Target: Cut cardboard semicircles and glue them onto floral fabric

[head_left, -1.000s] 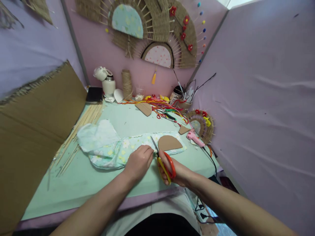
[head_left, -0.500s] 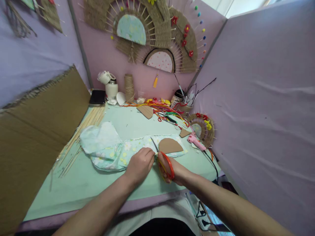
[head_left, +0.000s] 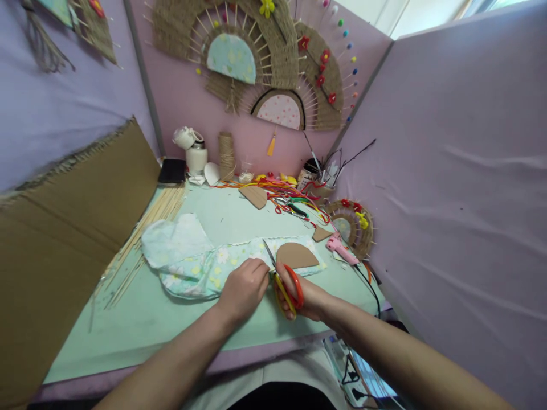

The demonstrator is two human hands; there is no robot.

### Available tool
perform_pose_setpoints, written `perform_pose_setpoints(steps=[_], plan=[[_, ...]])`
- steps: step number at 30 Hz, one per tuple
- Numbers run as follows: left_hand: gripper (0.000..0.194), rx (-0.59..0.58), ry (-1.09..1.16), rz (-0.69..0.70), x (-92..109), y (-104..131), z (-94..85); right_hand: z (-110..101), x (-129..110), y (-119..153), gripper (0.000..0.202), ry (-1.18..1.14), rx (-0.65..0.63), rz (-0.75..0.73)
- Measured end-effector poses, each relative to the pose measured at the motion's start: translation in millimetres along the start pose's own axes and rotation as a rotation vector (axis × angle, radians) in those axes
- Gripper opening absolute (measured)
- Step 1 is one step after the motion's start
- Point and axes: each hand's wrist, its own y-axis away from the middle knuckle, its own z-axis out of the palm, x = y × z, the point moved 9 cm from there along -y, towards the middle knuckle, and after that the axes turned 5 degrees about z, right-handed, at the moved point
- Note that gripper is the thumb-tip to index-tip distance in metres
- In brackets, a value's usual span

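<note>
Floral fabric [head_left: 200, 267], pale green with yellow and white flowers, stretches across the table, bunched at its left end. My left hand [head_left: 245, 287] pinches the fabric's near edge. Beside it my right hand [head_left: 299, 296] grips scissors [head_left: 294, 287] with red and yellow handles, one blade lying over the fabric and pointing up and left. A half-round cardboard piece [head_left: 297, 255] rests on the fabric's right part, just beyond my right hand.
Thin sticks [head_left: 154, 216] and a large cardboard sheet [head_left: 85, 210] are at the left. A pink glue gun [head_left: 342, 249] with a cord lies at the right. Behind are pliers [head_left: 298, 210], colored strands, a twine spool [head_left: 226, 155] and a white bottle [head_left: 196, 158].
The view has shifted slightly, moving the scene down a little. The scissor handles in my right hand look more spread apart; my left hand stays at the fabric edge.
</note>
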Motion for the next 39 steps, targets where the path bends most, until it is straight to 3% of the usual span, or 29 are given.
perform_pose_setpoints(steps=[13, 21, 28, 34, 39], plan=[[0.022, 0.002, 0.013, 0.001, 2, 0, -1.6, -11, -7, -18, 0.055, 0.072, 0.068, 0.055], [0.019, 0.004, 0.013, 0.01, 2, 1, -0.9, -18, -7, -25, 0.052, 0.138, 0.121, 0.001], [0.021, -0.013, 0.001, -0.007, 1, 0, 0.7, -18, -4, -26, 0.054, 0.134, 0.095, 0.04], [0.02, -0.109, -0.069, -0.068, -2, 1, 5.2, -14, -6, -14, 0.054, 0.12, -0.006, -0.012], [0.02, -0.207, -0.144, -0.258, -20, 4, 7.1, -13, -5, 18, 0.061, 0.215, -0.112, -0.101]])
